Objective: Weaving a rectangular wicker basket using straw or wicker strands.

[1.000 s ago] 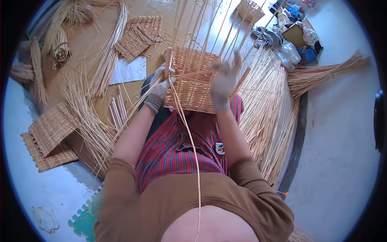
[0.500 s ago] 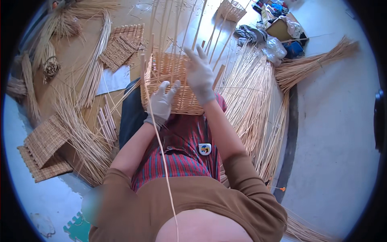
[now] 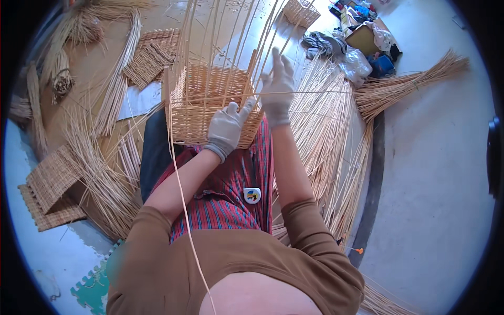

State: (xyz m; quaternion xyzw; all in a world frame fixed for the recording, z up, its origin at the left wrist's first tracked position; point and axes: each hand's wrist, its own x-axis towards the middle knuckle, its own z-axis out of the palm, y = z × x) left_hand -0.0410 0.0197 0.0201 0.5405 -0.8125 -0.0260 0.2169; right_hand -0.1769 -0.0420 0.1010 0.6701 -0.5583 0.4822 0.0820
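Note:
A wicker basket [image 3: 195, 126] rests on my lap, with tall thin upright canes rising from its walls and thicker wooden sticks at its corners. My gloved left hand [image 3: 226, 127] grips the front wall near the right corner, its thumb and forefinger at the rim. My gloved right hand [image 3: 277, 95] is raised just right of that corner, fingers stretched upward and apart. A thin cane strand [image 3: 320, 92] crosses the basket and passes the right hand; whether the hand pinches it is unclear. Another long strand [image 3: 181, 191] hangs from the basket's left corner over my front.
Loose cane [image 3: 320, 136] spreads over the floor at my right, beside a tied bundle [image 3: 415, 84]. Woven panels [image 3: 55, 176] and more cane [image 3: 102, 178] lie at left. A smaller basket [image 3: 301, 13] and a cluttered box [image 3: 365, 37] stand at the far right.
The basket has shifted left. My left hand has slid rightward along its front wall toward the right corner. My right hand has moved right, and a strand now stretches sideways past it.

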